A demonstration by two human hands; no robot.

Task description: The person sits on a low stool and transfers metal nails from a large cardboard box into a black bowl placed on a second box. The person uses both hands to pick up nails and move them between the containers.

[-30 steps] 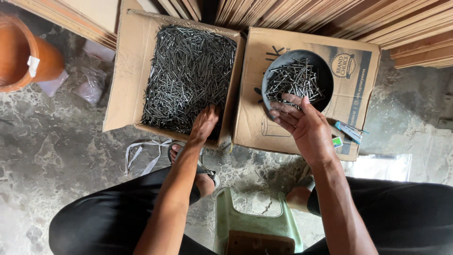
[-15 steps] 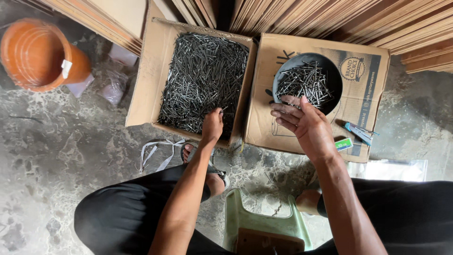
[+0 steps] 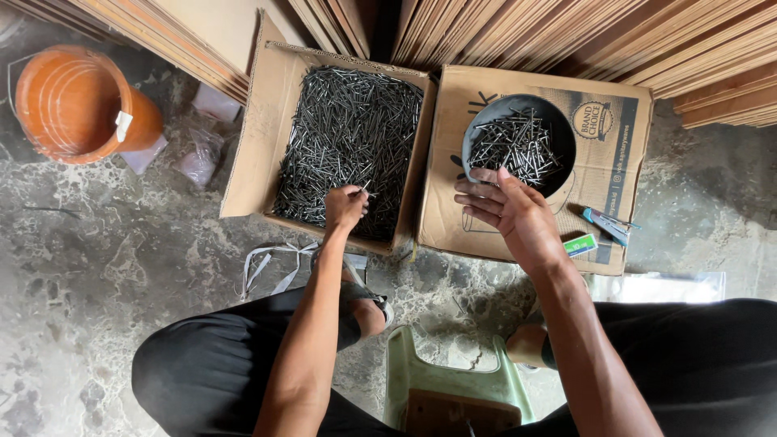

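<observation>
An open cardboard box (image 3: 249,142) on the floor is filled with loose dark nails (image 3: 348,129). My left hand (image 3: 346,206) is closed over the box's near end, pinching a few nails that stick out of the fingers. To the right a dark round bowl (image 3: 479,121) holding more nails (image 3: 514,147) rests on a closed cardboard box (image 3: 615,162). My right hand (image 3: 508,212) hovers at the bowl's near rim, fingers spread and pointing left; whether it holds anything is hidden.
An orange bucket (image 3: 77,101) stands at the far left. Stacked wooden boards (image 3: 566,36) run along the top. A green plastic stool (image 3: 453,388) sits between my legs. Small green and blue items (image 3: 599,231) lie on the closed box, and white straps (image 3: 271,263) lie on the floor.
My left hand has lifted from flat in the nails and closed on a few. The right hand stays by the bowl. The view has shifted, bringing the bucket further in.
</observation>
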